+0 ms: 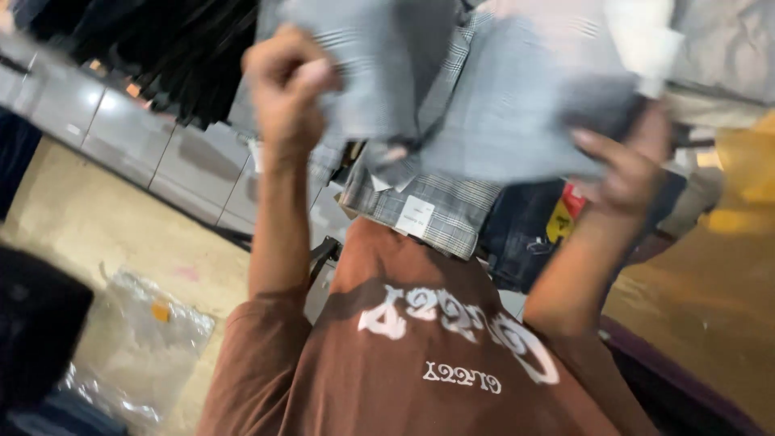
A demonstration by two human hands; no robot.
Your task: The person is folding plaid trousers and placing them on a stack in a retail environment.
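I hold a grey checked shirt [484, 105] up in front of me with both hands. My left hand [286, 81] is a closed fist gripping the shirt's upper left part. My right hand [626, 165] pinches the cloth at its right side, fingers curled around a fold. A white paper tag [416, 215] hangs from the shirt's lower hem. Below the shirt I see my own brown T-shirt [420, 355] with white lettering. The picture is blurred by motion.
Dark garments [161, 48] hang on a rail at the upper left above a grey panelled base [121, 137]. A crumpled clear plastic bag [137, 347] lies on the beige floor at the lower left. Folded jeans [525, 226] with a yellow tag sit behind my right forearm.
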